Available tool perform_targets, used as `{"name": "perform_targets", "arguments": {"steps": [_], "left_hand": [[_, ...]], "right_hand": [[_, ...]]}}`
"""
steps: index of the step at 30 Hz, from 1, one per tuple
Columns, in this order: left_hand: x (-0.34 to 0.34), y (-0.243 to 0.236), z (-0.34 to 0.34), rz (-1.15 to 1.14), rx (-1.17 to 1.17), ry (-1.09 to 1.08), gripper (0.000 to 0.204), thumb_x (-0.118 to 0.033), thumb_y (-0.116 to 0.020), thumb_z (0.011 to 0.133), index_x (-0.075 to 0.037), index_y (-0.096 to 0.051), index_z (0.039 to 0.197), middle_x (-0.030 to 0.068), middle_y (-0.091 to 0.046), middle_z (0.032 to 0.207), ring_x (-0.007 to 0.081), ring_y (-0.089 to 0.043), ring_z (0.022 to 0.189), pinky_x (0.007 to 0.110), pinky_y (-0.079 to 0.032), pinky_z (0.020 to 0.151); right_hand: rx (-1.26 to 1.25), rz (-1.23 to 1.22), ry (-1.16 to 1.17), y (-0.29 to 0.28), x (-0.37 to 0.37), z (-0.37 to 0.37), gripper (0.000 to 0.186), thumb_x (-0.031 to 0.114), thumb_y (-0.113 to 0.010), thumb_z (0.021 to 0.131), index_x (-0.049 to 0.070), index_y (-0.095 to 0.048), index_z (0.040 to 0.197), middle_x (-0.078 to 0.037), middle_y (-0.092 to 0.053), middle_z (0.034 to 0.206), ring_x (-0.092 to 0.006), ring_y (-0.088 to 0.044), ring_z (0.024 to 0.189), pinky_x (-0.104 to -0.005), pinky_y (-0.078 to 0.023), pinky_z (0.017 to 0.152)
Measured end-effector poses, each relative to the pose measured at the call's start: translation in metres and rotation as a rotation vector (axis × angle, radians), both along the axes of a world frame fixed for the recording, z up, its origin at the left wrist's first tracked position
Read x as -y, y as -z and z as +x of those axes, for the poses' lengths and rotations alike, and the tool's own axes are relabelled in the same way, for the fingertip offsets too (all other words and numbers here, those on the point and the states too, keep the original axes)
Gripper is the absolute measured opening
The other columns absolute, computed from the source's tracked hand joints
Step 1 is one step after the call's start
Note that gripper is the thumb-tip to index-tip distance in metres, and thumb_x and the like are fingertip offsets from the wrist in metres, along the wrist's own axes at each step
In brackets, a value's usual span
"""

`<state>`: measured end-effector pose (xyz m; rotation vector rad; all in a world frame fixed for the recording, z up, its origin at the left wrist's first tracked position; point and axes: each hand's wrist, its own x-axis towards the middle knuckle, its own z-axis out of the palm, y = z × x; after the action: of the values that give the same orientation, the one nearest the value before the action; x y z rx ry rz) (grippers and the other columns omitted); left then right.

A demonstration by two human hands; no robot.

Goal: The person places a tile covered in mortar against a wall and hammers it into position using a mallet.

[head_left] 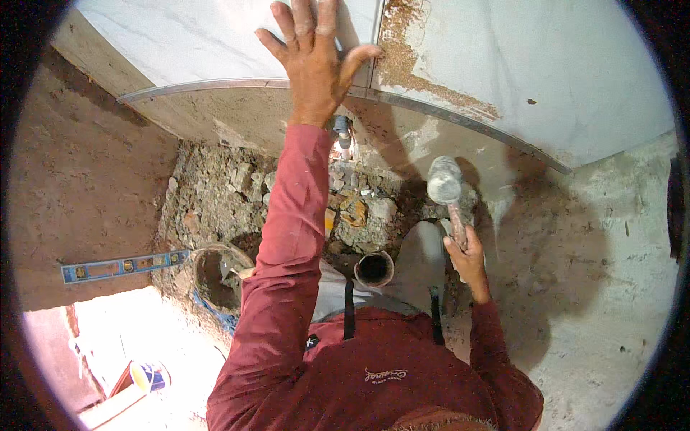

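My left hand (316,68) lies with fingers spread against a white marble-look tile (194,36) at the top, by the joint with a second tile (560,65). Stained, crumbly material shows along that tile's left and lower edge. A metal trim strip (474,126) runs beneath both tiles. My right hand (471,262) grips the handle of a dusty mallet (447,179), its head raised toward the wall. Just below my left hand, a pipe fitting (342,136) sticks out of the plastered wall.
Rubble (381,212) lies at the wall's foot, with an open round pipe (374,269) near my legs. On the left are a blue spirit level (115,268), a bucket of mortar (215,280) with a tool in it, and a container (149,376) in bright light.
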<state>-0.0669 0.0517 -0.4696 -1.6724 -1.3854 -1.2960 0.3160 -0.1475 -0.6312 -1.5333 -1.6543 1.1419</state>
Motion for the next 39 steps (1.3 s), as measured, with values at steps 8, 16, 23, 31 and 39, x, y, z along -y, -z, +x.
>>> {"name": "perform_targets", "arguments": {"steps": [8, 16, 23, 31, 39], "left_hand": [[0.013, 0.005, 0.025, -0.15, 0.033, -0.039, 0.099, -0.057, -0.067, 0.092, -0.012, -0.018, 0.165, 0.0184, -0.004, 0.172, 0.0414, 0.003, 0.158, 0.064, 0.004, 0.122], [0.022, 0.003, 0.017, -0.074, -0.079, 0.018, 0.123, -0.071, -0.075, 0.077, -0.012, -0.013, 0.165, 0.0249, 0.003, 0.17, 0.0479, 0.011, 0.155, 0.073, 0.004, 0.116], [0.029, -0.005, 0.018, -0.089, -0.103, -0.023, 0.13, -0.072, -0.076, 0.074, -0.009, -0.007, 0.165, 0.03, 0.004, 0.168, 0.0535, 0.008, 0.153, 0.077, 0.002, 0.113], [0.021, 0.003, 0.003, -0.071, -0.134, -0.051, 0.128, -0.071, -0.075, 0.075, -0.008, -0.009, 0.165, 0.0297, 0.005, 0.168, 0.0544, 0.011, 0.153, 0.08, 0.001, 0.111], [0.032, 0.01, 0.005, -0.075, -0.126, -0.061, 0.127, -0.07, -0.075, 0.075, -0.008, -0.01, 0.165, 0.0282, 0.005, 0.169, 0.0536, 0.01, 0.153, 0.08, 0.001, 0.111]], "right_hand": [[-0.047, 0.239, -0.007, -0.018, -0.021, 0.012, 0.031, 0.024, -0.076, 0.093, 0.001, -0.056, 0.101, -0.009, -0.063, 0.081, -0.0182, -0.058, 0.073, -0.0351, -0.048, 0.066], [0.245, 0.807, -0.125, -0.04, -0.081, -0.005, 0.042, 0.039, -0.076, 0.089, 0.001, -0.06, 0.1, -0.019, -0.066, 0.078, -0.0391, -0.066, 0.068, -0.0465, -0.051, 0.062], [0.504, 0.719, 0.022, -0.072, -0.12, -0.016, 0.042, 0.039, -0.074, 0.088, 0.002, -0.062, 0.102, -0.025, -0.063, 0.076, -0.045, -0.063, 0.068, -0.05, -0.049, 0.059], [0.551, 1.075, -0.11, -0.061, -0.131, -0.033, 0.041, 0.041, -0.08, 0.084, 0.005, -0.065, 0.098, -0.017, -0.07, 0.077, -0.0366, -0.069, 0.066, -0.0459, -0.053, 0.059], [0.578, 0.966, -0.08, -0.066, -0.111, -0.031, 0.042, 0.04, -0.08, 0.085, 0.004, -0.065, 0.102, -0.02, -0.067, 0.075, -0.04, -0.067, 0.067, -0.0486, -0.053, 0.06]]}}
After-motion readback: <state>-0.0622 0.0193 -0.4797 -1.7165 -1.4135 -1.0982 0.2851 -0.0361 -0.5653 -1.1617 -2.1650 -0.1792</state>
